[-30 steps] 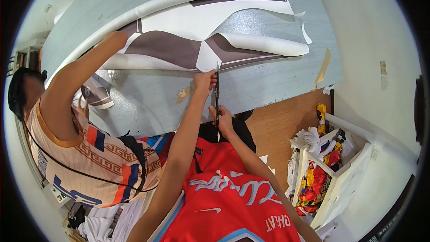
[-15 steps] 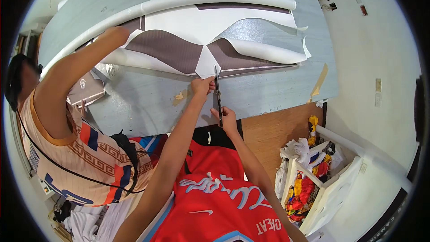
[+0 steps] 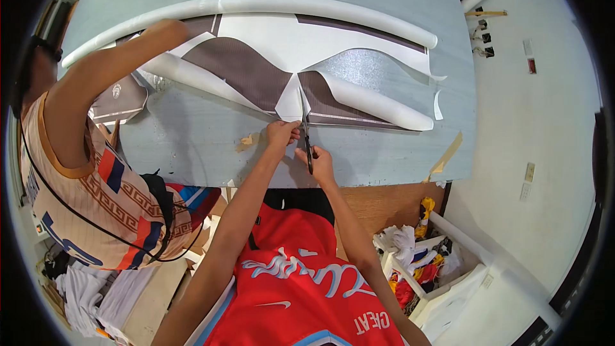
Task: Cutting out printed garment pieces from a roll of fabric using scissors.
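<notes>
A printed sheet with dark brown panels and white areas (image 3: 237, 70), its cut edges curling, lies on the pale blue table (image 3: 192, 147). My left hand (image 3: 282, 132) pinches the sheet's near edge, just left of long dark scissors (image 3: 306, 134). My right hand (image 3: 318, 163) grips their handles, with the blades pointing away from me into the white pointed section (image 3: 287, 104) between two brown panels.
A co-worker (image 3: 96, 186) leans over the table at left, arm across the sheet. A white roll (image 3: 320, 6) lies behind it. A brown piece (image 3: 122, 106) is at left, tape strips (image 3: 446, 154) at right. Below right, a wooden bin (image 3: 416, 269) holds fabric scraps beside a wall (image 3: 525, 122).
The view has shifted, placing the sheet and scissors a little lower in the picture. The scissor blades reach further into the white section. The co-worker's arm has shifted slightly.
</notes>
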### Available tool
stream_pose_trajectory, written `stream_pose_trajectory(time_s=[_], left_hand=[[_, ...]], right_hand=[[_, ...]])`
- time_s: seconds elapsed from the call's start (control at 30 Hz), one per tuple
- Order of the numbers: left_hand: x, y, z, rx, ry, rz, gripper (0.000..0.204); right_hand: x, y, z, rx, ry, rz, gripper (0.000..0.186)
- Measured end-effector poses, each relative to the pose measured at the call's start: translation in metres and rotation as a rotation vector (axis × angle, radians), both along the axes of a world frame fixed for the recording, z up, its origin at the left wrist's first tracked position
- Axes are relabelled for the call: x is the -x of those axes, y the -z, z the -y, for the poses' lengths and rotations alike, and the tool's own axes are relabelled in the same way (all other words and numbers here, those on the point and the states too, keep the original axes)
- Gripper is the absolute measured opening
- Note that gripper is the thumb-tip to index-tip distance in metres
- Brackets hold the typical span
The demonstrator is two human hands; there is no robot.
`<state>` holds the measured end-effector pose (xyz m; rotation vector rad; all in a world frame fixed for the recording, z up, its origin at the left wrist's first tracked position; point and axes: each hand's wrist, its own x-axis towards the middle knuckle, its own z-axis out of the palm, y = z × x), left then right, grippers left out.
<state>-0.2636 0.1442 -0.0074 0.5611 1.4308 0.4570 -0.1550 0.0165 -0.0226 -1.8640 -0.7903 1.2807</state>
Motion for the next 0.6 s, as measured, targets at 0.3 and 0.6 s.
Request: stream_pose_trajectory(time_s=[0.3, 0.6], left_hand=[[0.001, 0.001, 0.006, 0.016, 0.011, -0.018, 0.023], [-0.002, -0.001, 0.011, -0.01, -0.017, 0.007, 0.024]], right_hand=[[-0.005, -0.009, -0.008, 0.033, 0.028, -0.158, 0.043], [-0.007, -0.014, -0.018, 0.016, 0.026, -0.113, 0.042]])
